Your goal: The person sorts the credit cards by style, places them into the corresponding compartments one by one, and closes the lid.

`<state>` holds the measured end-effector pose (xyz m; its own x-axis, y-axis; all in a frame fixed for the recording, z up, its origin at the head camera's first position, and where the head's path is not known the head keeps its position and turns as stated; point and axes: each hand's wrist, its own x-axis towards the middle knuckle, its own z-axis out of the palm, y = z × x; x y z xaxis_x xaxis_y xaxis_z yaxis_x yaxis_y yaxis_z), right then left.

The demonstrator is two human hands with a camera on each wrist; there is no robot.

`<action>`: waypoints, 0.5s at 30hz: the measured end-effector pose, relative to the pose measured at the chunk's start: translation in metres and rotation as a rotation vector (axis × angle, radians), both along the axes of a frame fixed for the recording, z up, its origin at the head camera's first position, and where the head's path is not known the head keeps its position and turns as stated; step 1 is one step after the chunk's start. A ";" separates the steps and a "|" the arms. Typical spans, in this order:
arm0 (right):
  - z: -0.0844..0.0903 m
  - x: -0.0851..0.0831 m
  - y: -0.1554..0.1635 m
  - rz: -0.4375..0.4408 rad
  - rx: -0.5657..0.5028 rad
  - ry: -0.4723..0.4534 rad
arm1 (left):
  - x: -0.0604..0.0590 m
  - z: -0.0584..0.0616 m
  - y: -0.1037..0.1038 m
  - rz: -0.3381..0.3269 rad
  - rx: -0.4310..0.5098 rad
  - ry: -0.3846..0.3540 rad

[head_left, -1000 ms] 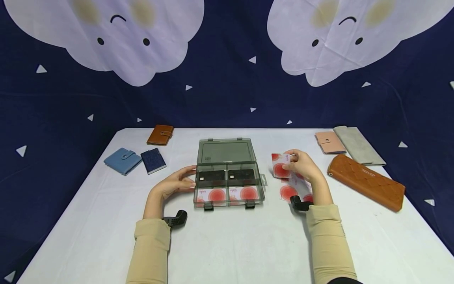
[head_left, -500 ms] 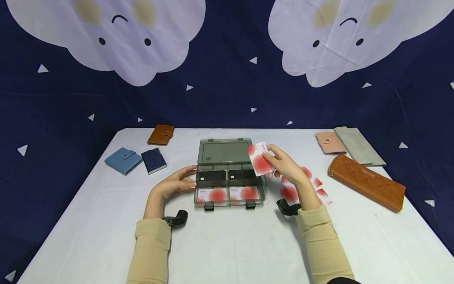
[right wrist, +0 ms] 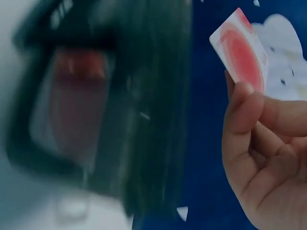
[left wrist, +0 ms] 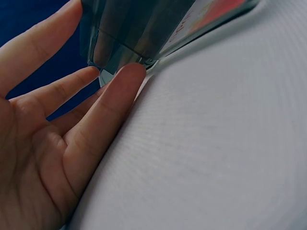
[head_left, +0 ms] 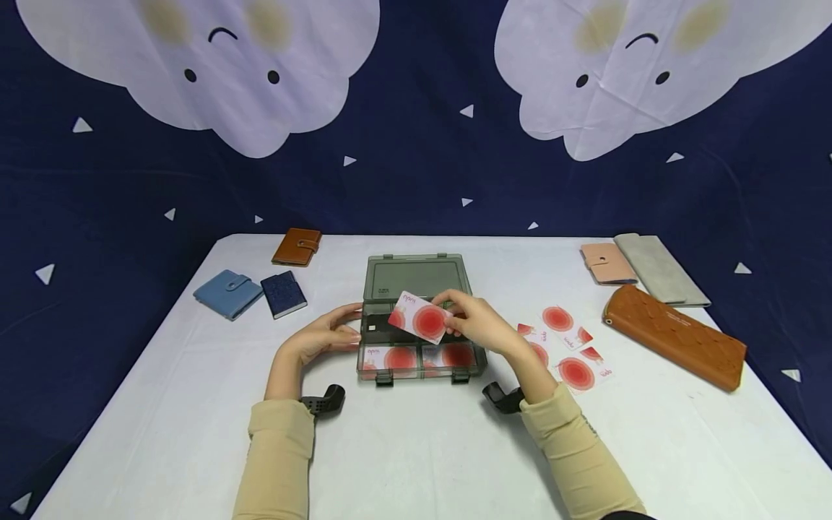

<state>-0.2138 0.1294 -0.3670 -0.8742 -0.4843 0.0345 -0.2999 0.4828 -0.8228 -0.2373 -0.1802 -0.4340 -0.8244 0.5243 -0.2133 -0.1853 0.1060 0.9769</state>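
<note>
Person in beige sleeves [head_left: 279,451] holds a red-and-white card [head_left: 419,316] aloft over a smoky-green box [head_left: 422,374] on a white counter [head_left: 403,455]; directions run clockwise from the box, w/ 12 at the far side. Right hand [head_left: 479,321], its arm angled in from approx. 4 o'clock, pinches the card near its 4 o'clock corner btwn thumb & fingers; the card tilts, printed face toward the head cam. Left hand [head_left: 313,338], at 9 o'clock, has fingers extended, tips against the box's side wall. The clear lid [head_left: 417,278] is swung open toward 12.

Inside, front cards [head_left: 390,357] w/ the same red print fill compartments at 7 & 5 o'clock; a black card [head_left: 379,331] sits at 10, the compartment at 2 mostly hidden by hand & card. At 3 o'clock, apart from the box, lie at least three loose cards [head_left: 577,373], w/ a tan pouch [head_left: 674,338] farther out. Pink wallet [head_left: 609,263] & grey wallet [head_left: 659,271] sit side by side at approx. 2. Blue wallet [head_left: 227,294] & navy booklet [head_left: 283,295] lie near 10; brown wallet [head_left: 296,247], btwn 10 & 11.
</note>
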 end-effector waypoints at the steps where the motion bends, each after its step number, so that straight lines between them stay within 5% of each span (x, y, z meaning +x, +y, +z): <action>1: -0.002 0.002 -0.004 0.002 0.013 0.004 | 0.000 0.000 0.000 0.001 0.002 0.000; 15: -0.020 0.021 -0.040 0.056 0.273 0.055 | -0.002 -0.002 0.000 -0.007 0.004 0.009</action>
<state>-0.1931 0.0894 -0.3869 -0.8460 -0.5301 -0.0572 -0.3735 0.6657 -0.6461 -0.2389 -0.1805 -0.4359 -0.8227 0.5308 -0.2036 -0.1753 0.1038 0.9790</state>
